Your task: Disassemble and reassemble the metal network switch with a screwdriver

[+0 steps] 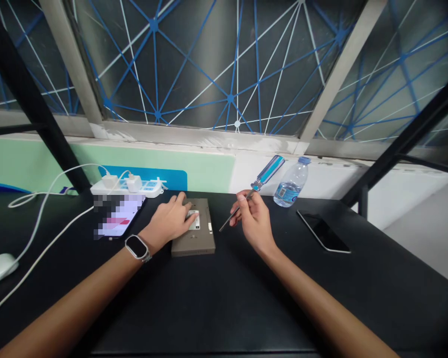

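Note:
A flat grey-brown box (pixel 194 243) lies on the black table, with a white label on top and a small white spot at its right edge. My left hand (pixel 171 216) rests on the box's upper left part, fingers stretched out and thumb across the label, which it partly covers. A watch is on that wrist. Just right of the box, my right hand (pixel 252 216) pinches a screwdriver (pixel 268 173) by its metal shaft. Its clear and blue handle points up to the right; the tip points down-left, close to the box but apart from it.
A power strip (pixel 155 187) with white plugs and cables stands against the wall, behind a lit phone (pixel 121 219). A water bottle (pixel 291 184) is at the back right, near a dark phone (pixel 323 231). A white mouse-like object (pixel 0 270) sits far left. Black metal posts flank the table (pixel 209 308).

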Tool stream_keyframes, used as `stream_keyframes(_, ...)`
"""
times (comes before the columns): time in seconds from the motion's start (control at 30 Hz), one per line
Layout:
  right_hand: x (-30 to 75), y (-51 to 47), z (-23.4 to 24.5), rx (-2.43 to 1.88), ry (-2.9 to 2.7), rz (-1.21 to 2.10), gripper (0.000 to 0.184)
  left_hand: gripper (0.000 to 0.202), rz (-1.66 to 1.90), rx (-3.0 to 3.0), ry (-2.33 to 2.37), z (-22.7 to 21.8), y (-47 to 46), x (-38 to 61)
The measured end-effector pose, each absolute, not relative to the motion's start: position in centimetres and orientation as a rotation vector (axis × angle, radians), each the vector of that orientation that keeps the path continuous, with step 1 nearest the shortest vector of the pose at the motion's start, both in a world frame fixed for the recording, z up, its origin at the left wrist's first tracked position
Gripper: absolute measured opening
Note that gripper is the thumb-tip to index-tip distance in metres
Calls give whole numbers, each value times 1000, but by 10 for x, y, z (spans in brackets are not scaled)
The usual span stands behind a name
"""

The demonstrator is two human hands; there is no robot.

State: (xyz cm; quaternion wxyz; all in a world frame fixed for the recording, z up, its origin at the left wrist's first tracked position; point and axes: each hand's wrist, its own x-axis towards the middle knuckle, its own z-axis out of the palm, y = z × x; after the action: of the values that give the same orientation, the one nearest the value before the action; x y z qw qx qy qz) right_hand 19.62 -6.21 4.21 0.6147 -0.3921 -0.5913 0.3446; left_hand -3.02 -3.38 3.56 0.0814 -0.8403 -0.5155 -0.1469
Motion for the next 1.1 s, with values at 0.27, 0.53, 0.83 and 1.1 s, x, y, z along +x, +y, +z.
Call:
stream_keyframes(0.27,193,-59,34,-964,-1412,760,26,40,-649,-2828,-1334,11,-1,-18)
stream_keyframes(0.53,187,-35,52,-967,-1532,652,26,42,-692,-2876,-1347,5,-15,-16)
stream_keyframes(0.83,155,-4,67,-963,-1745,483,28,40,-786,-2891,-1365,7,-22,-13)
stream_keyframes(1.1,158,-3,60,-969,-1784,436,24,42,-793,-2902,-1386,7,-22,-13)
